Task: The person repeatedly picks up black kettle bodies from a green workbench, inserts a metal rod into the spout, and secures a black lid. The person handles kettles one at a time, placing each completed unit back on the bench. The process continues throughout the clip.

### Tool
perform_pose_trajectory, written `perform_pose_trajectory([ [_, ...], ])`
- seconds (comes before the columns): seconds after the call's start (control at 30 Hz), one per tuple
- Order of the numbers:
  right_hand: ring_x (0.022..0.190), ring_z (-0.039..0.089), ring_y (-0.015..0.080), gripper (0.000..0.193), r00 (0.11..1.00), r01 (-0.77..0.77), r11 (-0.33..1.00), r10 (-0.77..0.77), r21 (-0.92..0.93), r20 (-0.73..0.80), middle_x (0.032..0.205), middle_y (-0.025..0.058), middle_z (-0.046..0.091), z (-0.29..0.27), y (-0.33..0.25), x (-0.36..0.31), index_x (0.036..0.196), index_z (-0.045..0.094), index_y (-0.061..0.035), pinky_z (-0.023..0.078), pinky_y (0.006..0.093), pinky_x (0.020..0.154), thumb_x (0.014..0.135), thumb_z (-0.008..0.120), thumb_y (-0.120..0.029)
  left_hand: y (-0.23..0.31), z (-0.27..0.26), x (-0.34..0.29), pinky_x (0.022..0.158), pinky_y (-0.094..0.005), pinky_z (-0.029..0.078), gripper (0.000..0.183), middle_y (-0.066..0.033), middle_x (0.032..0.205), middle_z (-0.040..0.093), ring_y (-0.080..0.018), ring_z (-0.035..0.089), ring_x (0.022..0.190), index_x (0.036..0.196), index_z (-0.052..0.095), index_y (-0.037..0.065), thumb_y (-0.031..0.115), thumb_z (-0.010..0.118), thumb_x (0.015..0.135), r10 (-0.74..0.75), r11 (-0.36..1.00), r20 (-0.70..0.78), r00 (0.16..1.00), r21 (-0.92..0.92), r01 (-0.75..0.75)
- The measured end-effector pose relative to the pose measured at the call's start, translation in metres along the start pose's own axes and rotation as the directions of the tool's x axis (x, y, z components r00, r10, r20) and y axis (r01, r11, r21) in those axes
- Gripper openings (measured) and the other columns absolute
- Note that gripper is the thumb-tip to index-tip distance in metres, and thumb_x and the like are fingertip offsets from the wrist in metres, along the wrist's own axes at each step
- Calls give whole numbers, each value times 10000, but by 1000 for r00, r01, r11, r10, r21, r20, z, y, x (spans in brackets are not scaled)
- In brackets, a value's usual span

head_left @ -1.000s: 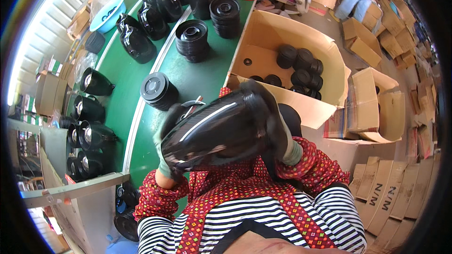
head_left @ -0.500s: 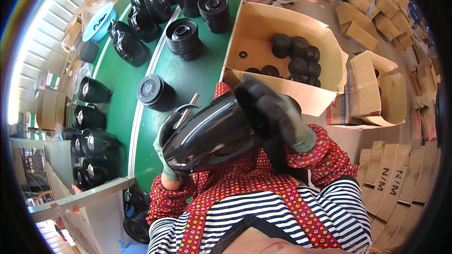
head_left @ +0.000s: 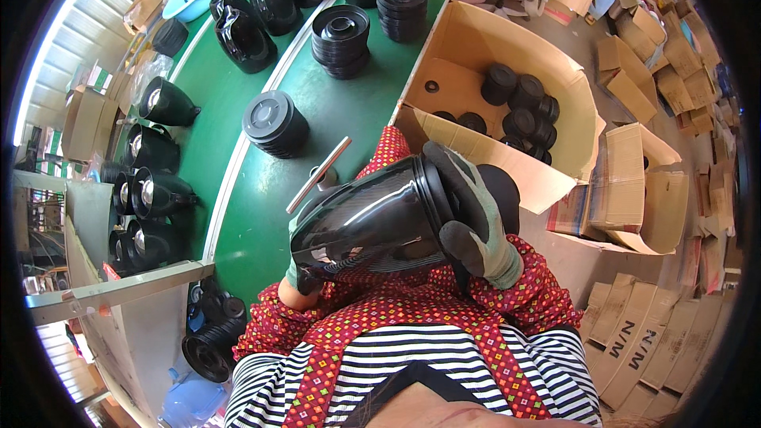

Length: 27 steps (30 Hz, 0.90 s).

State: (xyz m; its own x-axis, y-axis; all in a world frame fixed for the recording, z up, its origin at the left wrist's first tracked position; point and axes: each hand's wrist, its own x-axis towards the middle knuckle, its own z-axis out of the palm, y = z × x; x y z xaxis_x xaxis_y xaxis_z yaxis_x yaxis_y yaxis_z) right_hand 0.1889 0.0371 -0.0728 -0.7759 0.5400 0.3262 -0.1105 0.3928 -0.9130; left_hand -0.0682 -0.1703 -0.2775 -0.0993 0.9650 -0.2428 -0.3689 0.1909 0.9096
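the big black jug [head_left: 361, 222] is held up, tipped on its side, in front of my red dotted top [head_left: 372, 309], by the green counter [head_left: 246, 250]. my l grip [head_left: 294, 263] is mostly hid but looks closed on its left side, & my r grip [head_left: 476, 230] holds the round black end [head_left: 429, 190] w/ thumb & fingers set wide. i think it's best to keep l still & r flat & even, bc shiny sides cld slip.

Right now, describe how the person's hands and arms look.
Right hand: pale green knit glove, black on fingers and thumb. Left hand: mostly hidden, also gloved in pale green. Both forearms: red sleeves with multicoloured flecks; above them, black-and-white striped sleeves.
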Motion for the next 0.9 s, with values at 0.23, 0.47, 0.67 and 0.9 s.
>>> perform_pose_trajectory([
  [0.23,1497,390,470,972,882,465,877,-447,-122,148,1613,305,407,-14,6,9,1582,433,41,283,558,1229,884,768,-546,90,76,16,1239,-440,429,533,-171,1630,445,-282,498,1462,1610,385,41,169,544,1117,-27,884,275,961,-442,152],
  [0.47,1471,470,283,629,889,-374,655,455,657,53,1584,190,484,-3,36,-3,1625,361,3,341,404,1241,1103,547,-295,176,96,6,1021,-399,575,567,-239,1341,692,-266,704,1188,1343,647,-84,99,848,845,741,513,-97,665,720,-467],
  [0.67,1575,327,296,927,931,-341,817,224,466,288,1715,210,304,-45,50,-12,1684,218,7,212,405,1301,1076,400,-668,190,94,4,1061,-452,558,554,-285,1444,618,-339,691,1233,1378,610,-88,84,810,891,708,534,-33,706,680,-503],
  [0.9,1468,486,294,940,971,-217,731,228,648,68,1658,198,398,-4,19,-12,1638,342,-16,377,414,1220,1032,478,-722,184,92,5,936,-388,621,573,-238,1210,741,-284,765,1042,1260,674,-95,189,892,812,630,638,-96,770,629,-444],
])
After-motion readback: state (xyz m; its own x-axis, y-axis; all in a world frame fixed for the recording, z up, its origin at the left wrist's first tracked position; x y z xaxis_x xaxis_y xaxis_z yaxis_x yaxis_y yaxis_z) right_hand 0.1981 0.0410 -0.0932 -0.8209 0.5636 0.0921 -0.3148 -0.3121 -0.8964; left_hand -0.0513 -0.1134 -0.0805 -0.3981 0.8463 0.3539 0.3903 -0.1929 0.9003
